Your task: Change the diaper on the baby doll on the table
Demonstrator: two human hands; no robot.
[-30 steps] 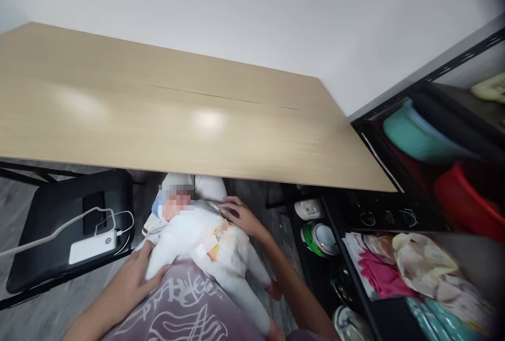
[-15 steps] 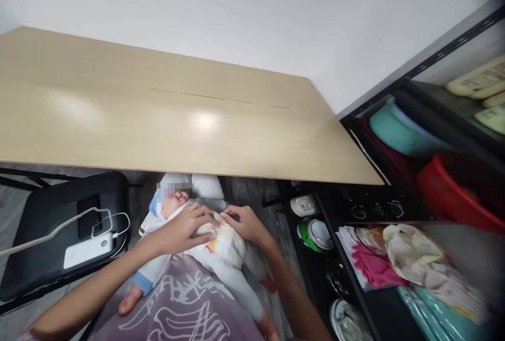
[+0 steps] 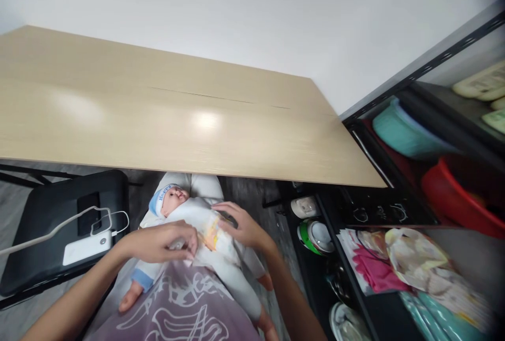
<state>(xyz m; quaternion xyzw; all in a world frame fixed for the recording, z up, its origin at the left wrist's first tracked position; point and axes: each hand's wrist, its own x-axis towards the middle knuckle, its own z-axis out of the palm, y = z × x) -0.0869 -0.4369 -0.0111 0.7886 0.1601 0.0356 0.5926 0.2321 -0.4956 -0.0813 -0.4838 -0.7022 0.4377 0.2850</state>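
Note:
A baby doll (image 3: 187, 220) lies face up across my lap, its head at the far left. It wears a white suit with blue cuffs and a blue-and-white cap (image 3: 162, 200). A white diaper (image 3: 224, 238) with a yellow-orange print covers its middle, over the suit. My left hand (image 3: 168, 241) is at the near side of the diaper, thumb and fingers pinched together on what appears to be its thin white edge. On the far side, my right hand (image 3: 242, 228) rests against the doll and diaper with thumb and fingers apart.
A light wooden table (image 3: 177, 136) stands just beyond the doll. On the left, a black chair (image 3: 35, 236) carries a white power bank (image 3: 87, 248) with a cable. Black shelving (image 3: 347, 272) on the right holds a teal basin (image 3: 406, 128), a red basin (image 3: 457, 188) and folded cloths (image 3: 418, 249).
My left hand has drawn back left and toward me, off the diaper's front, its fingers curling into a pinch. My right fingers have spread and shifted slightly. More of the print shows.

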